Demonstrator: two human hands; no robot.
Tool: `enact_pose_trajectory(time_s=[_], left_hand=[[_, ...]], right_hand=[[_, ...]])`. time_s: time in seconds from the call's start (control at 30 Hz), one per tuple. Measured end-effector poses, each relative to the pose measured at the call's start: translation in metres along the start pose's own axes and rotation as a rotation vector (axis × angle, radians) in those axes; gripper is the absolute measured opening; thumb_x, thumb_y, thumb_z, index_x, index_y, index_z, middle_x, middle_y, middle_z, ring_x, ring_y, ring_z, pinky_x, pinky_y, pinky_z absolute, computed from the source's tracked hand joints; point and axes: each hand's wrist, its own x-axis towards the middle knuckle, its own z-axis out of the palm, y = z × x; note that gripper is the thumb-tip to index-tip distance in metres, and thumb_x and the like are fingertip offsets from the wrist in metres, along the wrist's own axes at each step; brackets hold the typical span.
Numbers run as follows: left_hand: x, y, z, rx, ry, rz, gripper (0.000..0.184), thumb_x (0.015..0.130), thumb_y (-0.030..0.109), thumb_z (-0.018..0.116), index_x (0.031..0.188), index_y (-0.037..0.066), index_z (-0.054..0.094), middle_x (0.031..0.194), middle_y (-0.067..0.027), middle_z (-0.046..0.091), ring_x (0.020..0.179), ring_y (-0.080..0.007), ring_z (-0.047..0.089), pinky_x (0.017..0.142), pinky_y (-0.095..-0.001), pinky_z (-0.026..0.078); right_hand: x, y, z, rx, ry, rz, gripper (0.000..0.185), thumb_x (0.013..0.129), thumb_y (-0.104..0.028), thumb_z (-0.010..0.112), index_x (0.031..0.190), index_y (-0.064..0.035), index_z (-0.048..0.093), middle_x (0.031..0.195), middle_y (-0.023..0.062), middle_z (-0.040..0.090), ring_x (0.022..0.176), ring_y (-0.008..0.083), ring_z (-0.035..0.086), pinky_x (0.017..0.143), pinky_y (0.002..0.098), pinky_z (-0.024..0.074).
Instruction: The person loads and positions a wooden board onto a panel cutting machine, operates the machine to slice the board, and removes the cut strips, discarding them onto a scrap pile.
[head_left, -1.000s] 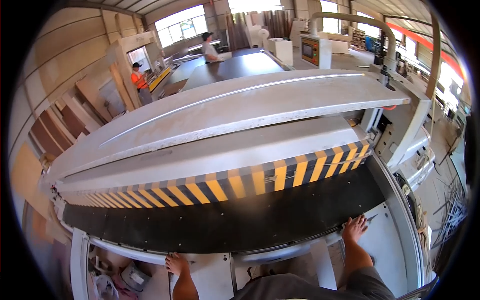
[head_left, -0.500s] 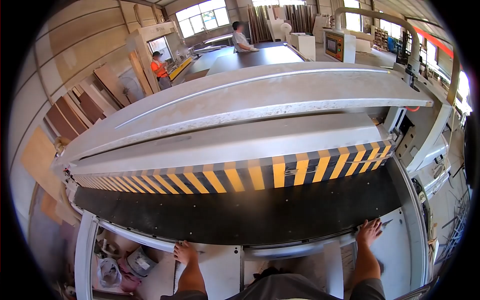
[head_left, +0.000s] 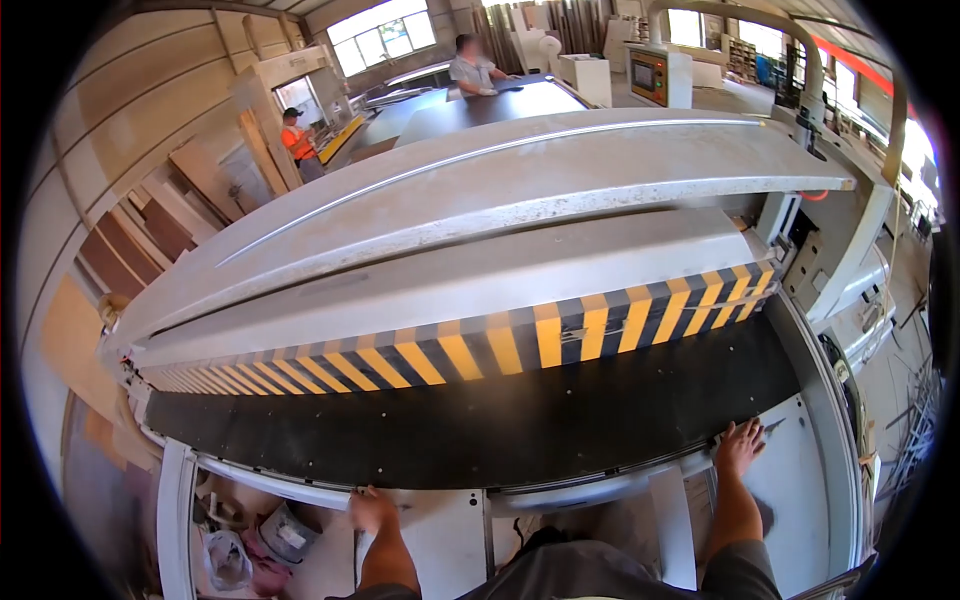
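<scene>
My left hand (head_left: 374, 509) rests on a grey support plate (head_left: 428, 545), its fingertips at the front edge of the machine's black bed (head_left: 440, 435). Those fingers look slightly blurred, and no object shows in them. Farther right, my right hand (head_left: 740, 447) lies with spread fingers on a second grey plate (head_left: 785, 490), beside the bed's right front corner. Across the bed stretches a guard with yellow and black stripes (head_left: 549, 335), below the machine's long grey beam (head_left: 480, 190). Nothing lies on the part of the bed between my hands.
Beyond the beam, a person in a light shirt (head_left: 472, 72) stands at a dark sheet (head_left: 520, 103). Another in an orange vest (head_left: 298, 143) stands at the left. A control panel (head_left: 648, 76) is at the back right. A bucket (head_left: 285, 535) and bags sit below the left frame.
The view has shifted slightly, moving the background up and left. Both my hands stay at about the same places. The person in the light shirt now has an arm stretched over the sheet.
</scene>
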Motion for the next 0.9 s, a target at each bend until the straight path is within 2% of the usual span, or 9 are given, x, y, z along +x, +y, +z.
enact_pose_trajectory(time_s=[0.07, 0.1, 0.2, 0.23, 0.37, 0.47, 0.57, 0.63, 0.9], left_hand=[[-0.005, 0.004, -0.018, -0.097, -0.028, 0.029, 0.053, 0.109, 0.043, 0.059, 0.143, 0.003, 0.064, 0.136, -0.0186, 0.071, 0.126, -0.0383, 0.065, 0.114, -0.0543, 0.046], [-0.007, 0.007, -0.008, -0.048, 0.132, 0.02, 0.044, 0.106, 0.035, 0.068, 0.136, 0.002, 0.069, 0.124, -0.0182, 0.075, 0.118, -0.0376, 0.07, 0.109, -0.053, 0.05], [-0.01, 0.01, -0.007, -0.028, 0.168, 0.005, 0.044, 0.106, 0.034, 0.069, 0.137, 0.003, 0.069, 0.123, -0.0178, 0.075, 0.119, -0.037, 0.07, 0.11, -0.0526, 0.05], [-0.004, 0.007, -0.009, -0.037, 0.035, -0.017, 0.05, 0.109, 0.038, 0.064, 0.144, 0.003, 0.064, 0.128, -0.018, 0.073, 0.125, -0.0371, 0.067, 0.114, -0.0549, 0.046], [-0.001, 0.005, -0.001, 0.068, -0.005, -0.052, 0.061, 0.113, 0.052, 0.05, 0.155, 0.007, 0.053, 0.146, -0.0168, 0.064, 0.135, -0.0349, 0.06, 0.116, -0.057, 0.041], [0.011, -0.011, 0.028, 0.197, 0.024, -0.032, 0.063, 0.113, 0.056, 0.047, 0.156, 0.009, 0.052, 0.15, -0.0153, 0.061, 0.135, -0.0342, 0.06, 0.114, -0.0561, 0.043], [0.011, -0.016, 0.036, 0.336, 0.043, 0.034, 0.061, 0.113, 0.057, 0.046, 0.151, 0.01, 0.055, 0.141, -0.0131, 0.065, 0.127, -0.0351, 0.064, 0.107, -0.0537, 0.048], [0.015, -0.039, 0.045, 0.359, 0.462, 0.451, 0.058, 0.104, 0.055, 0.066, 0.134, 0.005, 0.064, 0.105, -0.0106, 0.077, 0.083, -0.0349, 0.075, 0.056, -0.0534, 0.054], [-0.021, 0.018, 0.021, 0.211, 0.34, 0.393, 0.064, 0.103, 0.057, 0.066, 0.14, 0.006, 0.059, 0.113, -0.0139, 0.074, 0.09, -0.0364, 0.073, 0.065, -0.055, 0.054]], right_hand=[[0.003, 0.002, 0.004, 0.027, 0.005, 0.002, 0.072, 0.117, -0.05, 0.038, 0.172, -0.0041, 0.031, 0.182, 0.0133, 0.028, 0.17, 0.0307, 0.018, 0.137, 0.0541, 0.012], [0.005, 0.002, 0.005, 0.044, 0.008, 0.008, 0.071, 0.117, -0.049, 0.039, 0.172, -0.0042, 0.032, 0.182, 0.0131, 0.027, 0.17, 0.0306, 0.017, 0.137, 0.0542, 0.011], [0.008, 0.004, 0.01, 0.064, 0.02, 0.012, 0.071, 0.117, -0.049, 0.04, 0.172, -0.0042, 0.033, 0.182, 0.0128, 0.027, 0.17, 0.0307, 0.016, 0.137, 0.0545, 0.0111], [0.009, 0.004, 0.012, 0.06, 0.023, 0.017, 0.071, 0.117, -0.049, 0.041, 0.171, -0.0041, 0.034, 0.182, 0.0126, 0.027, 0.17, 0.0311, 0.017, 0.137, 0.0553, 0.0117], [0.013, 0.008, 0.022, 0.067, 0.07, 0.009, 0.071, 0.116, -0.049, 0.043, 0.171, -0.0047, 0.036, 0.18, 0.0136, 0.031, 0.169, 0.0321, 0.02, 0.136, 0.0575, 0.0128], [0.011, 0.006, 0.017, 0.095, 0.073, 0.016, 0.071, 0.114, -0.048, 0.048, 0.17, -0.0049, 0.038, 0.178, 0.0141, 0.034, 0.169, 0.0326, 0.021, 0.136, 0.0576, 0.0137], [0.011, 0.01, 0.02, 0.169, 0.106, 0.02, 0.073, 0.111, -0.048, 0.056, 0.168, -0.0043, 0.04, 0.175, 0.0145, 0.038, 0.168, 0.033, 0.023, 0.136, 0.0577, 0.0145], [0.014, 0.014, 0.025, 0.187, 0.13, 0.016, 0.074, 0.11, -0.048, 0.057, 0.168, -0.0041, 0.04, 0.175, 0.0145, 0.038, 0.168, 0.0331, 0.023, 0.136, 0.0577, 0.0146], [0.018, 0.02, 0.033, 0.151, 0.148, 0.009, 0.073, 0.112, -0.052, 0.048, 0.168, -0.0051, 0.04, 0.178, 0.0124, 0.033, 0.169, 0.0318, 0.02, 0.137, 0.057, 0.0112]])
